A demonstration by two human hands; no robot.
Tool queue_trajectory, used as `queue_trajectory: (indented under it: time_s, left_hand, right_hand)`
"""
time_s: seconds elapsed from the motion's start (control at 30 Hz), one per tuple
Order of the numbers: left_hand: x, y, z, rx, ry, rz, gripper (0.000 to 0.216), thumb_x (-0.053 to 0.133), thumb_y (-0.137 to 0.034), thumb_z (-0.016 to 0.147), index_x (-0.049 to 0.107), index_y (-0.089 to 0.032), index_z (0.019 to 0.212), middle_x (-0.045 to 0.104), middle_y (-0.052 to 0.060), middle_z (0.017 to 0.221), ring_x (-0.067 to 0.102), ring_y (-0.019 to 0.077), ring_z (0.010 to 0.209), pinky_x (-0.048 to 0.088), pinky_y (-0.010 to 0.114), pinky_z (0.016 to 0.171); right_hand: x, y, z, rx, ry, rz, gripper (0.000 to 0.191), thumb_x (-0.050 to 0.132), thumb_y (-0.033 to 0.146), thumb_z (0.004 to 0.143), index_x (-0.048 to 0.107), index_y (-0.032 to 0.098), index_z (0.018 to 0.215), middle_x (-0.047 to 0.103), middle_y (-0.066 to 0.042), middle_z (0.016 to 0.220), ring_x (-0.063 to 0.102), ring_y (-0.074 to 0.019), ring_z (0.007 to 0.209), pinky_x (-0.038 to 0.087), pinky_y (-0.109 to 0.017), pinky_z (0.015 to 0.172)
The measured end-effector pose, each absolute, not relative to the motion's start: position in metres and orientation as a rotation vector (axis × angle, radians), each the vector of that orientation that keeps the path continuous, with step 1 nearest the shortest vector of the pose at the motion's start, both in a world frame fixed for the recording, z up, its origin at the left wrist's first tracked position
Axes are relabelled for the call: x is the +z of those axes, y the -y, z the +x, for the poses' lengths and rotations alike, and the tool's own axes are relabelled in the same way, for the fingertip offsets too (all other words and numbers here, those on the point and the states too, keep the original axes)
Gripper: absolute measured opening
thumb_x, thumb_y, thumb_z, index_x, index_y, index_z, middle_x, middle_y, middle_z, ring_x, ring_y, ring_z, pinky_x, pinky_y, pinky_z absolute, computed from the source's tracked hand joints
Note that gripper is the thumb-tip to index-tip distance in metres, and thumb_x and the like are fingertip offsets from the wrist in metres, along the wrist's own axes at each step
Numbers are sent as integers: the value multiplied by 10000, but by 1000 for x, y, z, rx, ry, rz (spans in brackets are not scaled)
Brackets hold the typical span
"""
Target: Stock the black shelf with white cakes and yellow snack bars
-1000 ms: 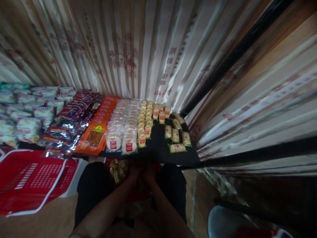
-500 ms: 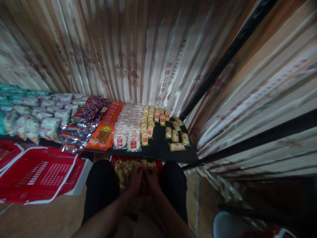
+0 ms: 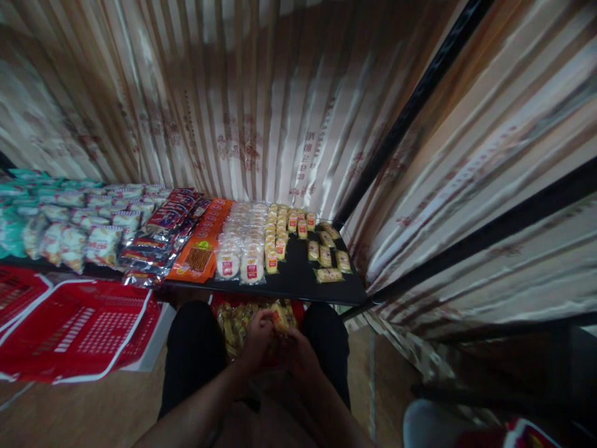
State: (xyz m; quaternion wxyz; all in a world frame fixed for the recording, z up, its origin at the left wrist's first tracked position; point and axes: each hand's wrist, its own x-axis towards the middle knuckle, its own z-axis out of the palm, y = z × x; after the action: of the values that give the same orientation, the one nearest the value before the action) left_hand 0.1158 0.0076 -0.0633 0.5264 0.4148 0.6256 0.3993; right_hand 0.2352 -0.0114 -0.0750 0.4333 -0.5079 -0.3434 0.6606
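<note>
Between my knees, my left hand (image 3: 257, 333) and my right hand (image 3: 302, 350) meet at a small yellow snack packet (image 3: 280, 318) with a reddish label. Fingertips of the left hand press on its left side, while the right hand grips its lower right end; some right fingers are hidden. Beneath them is a red basket (image 3: 261, 361) holding many yellow-wrapped snacks (image 3: 232, 326). Just ahead, on the black table (image 3: 298, 280), stand rows of similar yellow packets (image 3: 271, 261) with red labels. Further right lie several loose yellowish packets (image 3: 329, 274).
Left along the table are clear-wrapped round white crackers (image 3: 252, 269), orange bags (image 3: 198, 258), dark bags (image 3: 161, 218), white bags (image 3: 103, 244) and green bags (image 3: 12, 230). Red baskets (image 3: 100, 330) with white handles stand at lower left. Black poles (image 3: 420, 118) and a pleated curtain (image 3: 280, 124) border the table.
The yellow packet now shows raised between my hands, which were down among the wrapped snacks. My right hand has shifted slightly right. The view has tilted a little.
</note>
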Motion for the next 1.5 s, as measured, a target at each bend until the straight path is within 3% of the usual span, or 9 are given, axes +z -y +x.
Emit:
queue_trajectory:
  time_s: [0.1,0.27,0.37,0.53,0.73,0.93,1.13,1.3,1.5]
  left_hand:
    - [-57,-11,115,957,-1515,1061,405,400,-146,710,570,-159,1078,648,26,817,587,127,666,497,276,698]
    - [-49,-16,112,1076,-1598,1342,519,430,-87,658,548,-168,1157,552,101,1229,519,191,1115,409,350,969]
    - [-46,-20,109,1039,-1525,1438,504,450,-81,641,586,-191,1114,518,100,1277,479,209,1178,446,346,927]
    - [-45,-23,110,1072,-1415,1321,284,515,-125,628,630,-187,881,644,43,932,600,163,896,507,273,728]
    - [-44,-28,128,1174,-1261,863,238,635,-295,611,533,-172,788,572,-39,628,524,79,523,408,182,466]
    - [-42,-46,148,1376,-1215,716,372,696,-420,559,495,-173,750,582,-8,689,585,114,608,467,217,529]
    - [-43,-62,152,1292,-1443,1173,168,516,-281,738,547,-172,861,658,73,858,638,188,809,525,344,717]
    - [-35,-71,135,1051,-1673,2278,460,417,-129,760,499,-120,1212,473,129,1343,311,258,1320,302,471,1063]
    - [-46,-90,125,739,-1744,2683,486,393,-218,809,448,-70,1269,375,151,1409,258,277,1343,249,513,1074]
  right_hand:
    - [-63,11,234,1730,629,-1228,231,701,381,577,619,196,687,653,-26,681,615,-182,687,471,-261,612]
    - [-36,6,238,1867,336,-1146,208,699,299,566,614,168,704,626,6,624,557,-97,549,419,-198,530]
    - [-22,-1,247,1855,434,-1175,186,702,277,561,593,174,671,594,35,576,532,-75,522,381,-175,500]
    - [-7,-20,267,1770,765,-1418,186,665,359,621,584,196,660,567,38,522,499,-86,476,335,-188,456]
    - [7,-43,269,1542,943,-1422,387,645,553,648,581,172,663,569,20,581,469,-67,466,337,-188,444]
    - [-2,-49,253,1434,985,-1320,419,704,509,597,622,183,848,620,13,656,551,-110,556,404,-209,500]
    - [-16,-59,249,1245,1078,-1309,361,633,485,663,625,185,863,688,-49,810,633,-196,741,490,-307,704]
    - [-18,-88,260,887,1235,-1552,381,535,465,711,634,174,936,687,-58,821,620,-203,752,480,-320,717]
    - [-28,-122,258,661,1371,-1708,351,519,407,734,638,223,1009,681,-27,829,604,-181,756,451,-289,718]
